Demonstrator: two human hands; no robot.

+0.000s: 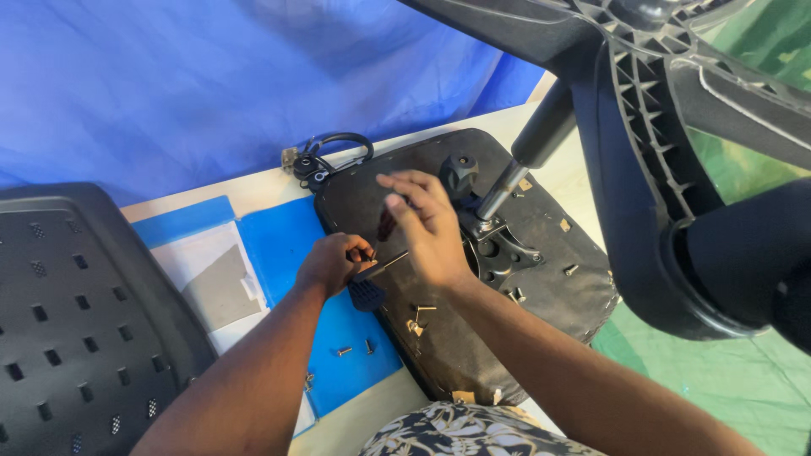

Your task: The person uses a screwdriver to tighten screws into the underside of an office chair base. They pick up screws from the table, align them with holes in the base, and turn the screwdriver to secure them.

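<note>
The left hand (331, 262) is closed around a black-handled tool (370, 285), its grip end hanging just below the fist at the edge of the upturned seat (473, 355). The right hand (427, 226) hovers above the seat with fingers loosely spread, gripping nothing that shows — it sits just left of the metal mechanism (498, 249) and the gas cylinder (528, 152) rising from it. Loose screws (355, 349) lie on the blue sheet (283, 241) below the hands. A black backrest (76, 321) lies at far left, and the chair base (642, 169) looms at upper right.
</note>
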